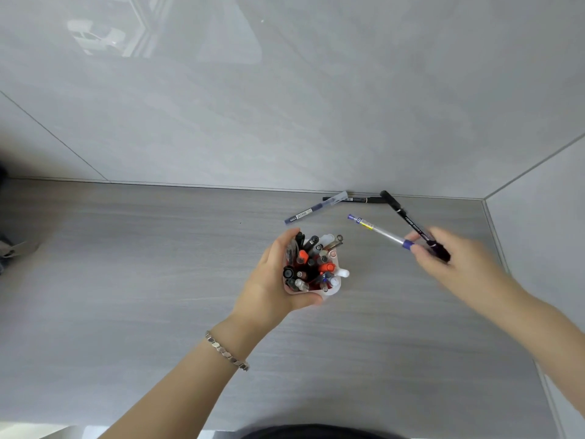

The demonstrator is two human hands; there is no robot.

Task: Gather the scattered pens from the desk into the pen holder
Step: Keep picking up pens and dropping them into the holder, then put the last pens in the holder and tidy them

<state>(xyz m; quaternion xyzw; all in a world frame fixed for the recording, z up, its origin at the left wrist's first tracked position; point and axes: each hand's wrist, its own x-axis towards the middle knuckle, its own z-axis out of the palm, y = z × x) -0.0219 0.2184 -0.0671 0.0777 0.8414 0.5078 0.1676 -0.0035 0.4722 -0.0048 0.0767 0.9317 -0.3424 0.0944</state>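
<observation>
— Something dark [316, 431] sits at the very bottom edge, cut off. What is it?

— Too little shows to tell. Above it, two bare arms reach out over the grey desk [133, 280].

— What does the left hand [278, 280] do?

— It wraps around the pen holder [330, 289], which stands near the middle of the desk. The hand hides most of the cup. Many pens poke out the top. A bracelet [226, 351] is on that wrist.

— And the right hand [449, 264]?

— It is blurry. Its fingers pinch two pens: a clear pen [376, 231] and a black marker [403, 215]. Both point up and left.

— Any pens left on the desk?

— Two, by the back wall [285, 106]: a blue pen [315, 208] and a thin black pen [361, 199]. Their ends cross.

— What is at the far left?

— A dark, fuzzy shape [9, 245], cut off. The wall is grey and shiny.
</observation>
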